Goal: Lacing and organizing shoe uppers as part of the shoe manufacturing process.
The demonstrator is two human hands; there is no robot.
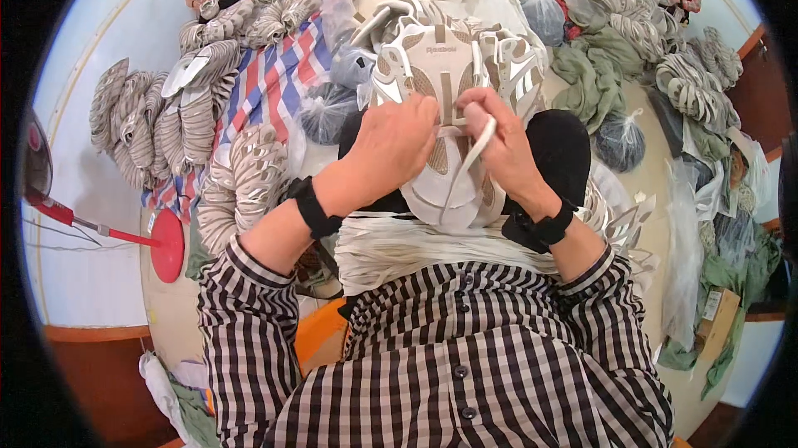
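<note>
On my lap lies a beige and white shoe upper (440, 53) with mesh panels, its tongue and toe spread toward me. My left hand (386, 142) is closed at the upper's left eyelet edge; what its fingertips pinch is hidden. At the opposite edge, my right hand (504, 147) has its fingers bent around a flat off-white shoelace (472, 164), which hangs down over the toe. A thick bundle of off-white laces (399, 253) lies across my lap below the upper. More uppers (517, 61) are stacked directly behind it.
Stacked uppers (195, 120) stand on a striped sheet (274, 74) at left, with a nearer stack (245, 190). A red round base (167, 246) is on the floor. Clear bags (328, 111), green cloth (590, 74) and more uppers (694, 86) lie around. Two people work at the far corners.
</note>
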